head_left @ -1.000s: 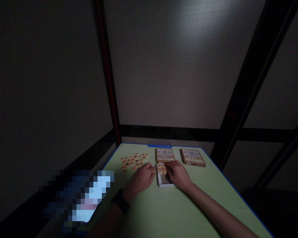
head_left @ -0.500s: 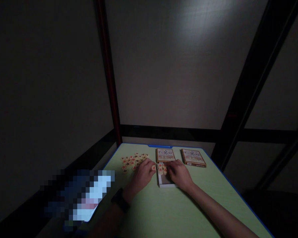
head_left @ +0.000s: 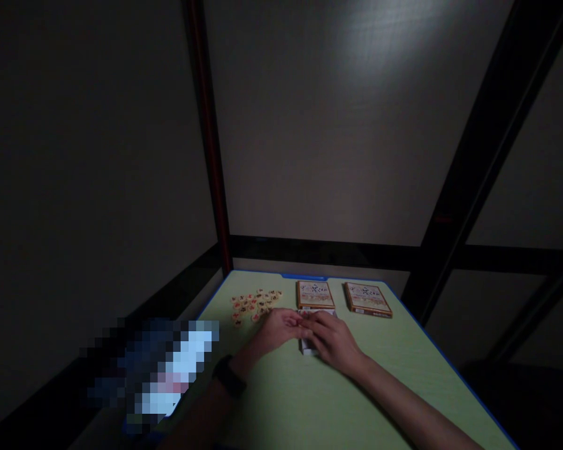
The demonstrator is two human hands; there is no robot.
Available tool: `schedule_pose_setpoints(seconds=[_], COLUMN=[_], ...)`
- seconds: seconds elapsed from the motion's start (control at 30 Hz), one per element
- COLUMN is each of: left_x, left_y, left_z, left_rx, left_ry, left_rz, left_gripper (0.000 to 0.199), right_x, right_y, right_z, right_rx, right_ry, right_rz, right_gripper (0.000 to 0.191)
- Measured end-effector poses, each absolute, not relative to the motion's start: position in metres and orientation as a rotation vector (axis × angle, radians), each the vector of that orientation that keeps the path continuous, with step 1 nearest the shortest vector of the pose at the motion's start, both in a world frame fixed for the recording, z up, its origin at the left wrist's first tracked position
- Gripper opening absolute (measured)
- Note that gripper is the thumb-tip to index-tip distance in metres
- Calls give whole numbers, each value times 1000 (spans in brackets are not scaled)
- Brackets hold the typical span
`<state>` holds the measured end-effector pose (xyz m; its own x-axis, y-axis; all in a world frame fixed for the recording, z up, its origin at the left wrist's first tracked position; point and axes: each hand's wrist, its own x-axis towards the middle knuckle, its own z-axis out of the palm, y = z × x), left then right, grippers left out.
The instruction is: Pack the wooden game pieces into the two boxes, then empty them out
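Observation:
Over the left edge of a small white box [head_left: 309, 351], the fingers of both hands meet. My left hand [head_left: 281, 328], with a dark band at its wrist, has its fingers curled; whatever they hold is hidden. My right hand [head_left: 331, 337] lies across the box, its fingertips touching the left hand's, and what is under them cannot be made out. The two hands cover most of the box. Left of them, several round pale pieces [head_left: 248, 306] with red and dark characters lie spread on the green table [head_left: 281, 400].
Behind the hands lies a printed flat box [head_left: 315, 294], and a similar box [head_left: 366, 299] lies to its right. A blurred bright patch [head_left: 182, 369] is at the table's left edge. Dark-framed panels [head_left: 319, 156] rise behind the table.
My left hand has moved right from the loose pieces to the box; the piece at its fingertips is now out of sight. My right hand has shifted left to meet it.

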<state>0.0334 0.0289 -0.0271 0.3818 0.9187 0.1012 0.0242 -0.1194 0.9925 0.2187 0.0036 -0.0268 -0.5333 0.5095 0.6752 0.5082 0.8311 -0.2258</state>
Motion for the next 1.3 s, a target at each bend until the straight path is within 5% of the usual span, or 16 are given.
schedule_pose_setpoints(seconds=[0.27,0.6,1.3], left_x=[21,34,29], left_y=[24,16,19], left_z=[-7,-25,-19], left_rx=[1749,2246,2250], left_ry=[1150,1582,1738], left_rz=[1127,679,743], left_gripper=[38,21,26], right_x=[228,232,226], right_y=[8,36,14], right_z=[-14,-32,-18], right_rx=[-1027,-1040,-1051], right_ry=[-2013,-1427,-1762], right_rz=[268,1008,880], right_gripper=[34,53,39])
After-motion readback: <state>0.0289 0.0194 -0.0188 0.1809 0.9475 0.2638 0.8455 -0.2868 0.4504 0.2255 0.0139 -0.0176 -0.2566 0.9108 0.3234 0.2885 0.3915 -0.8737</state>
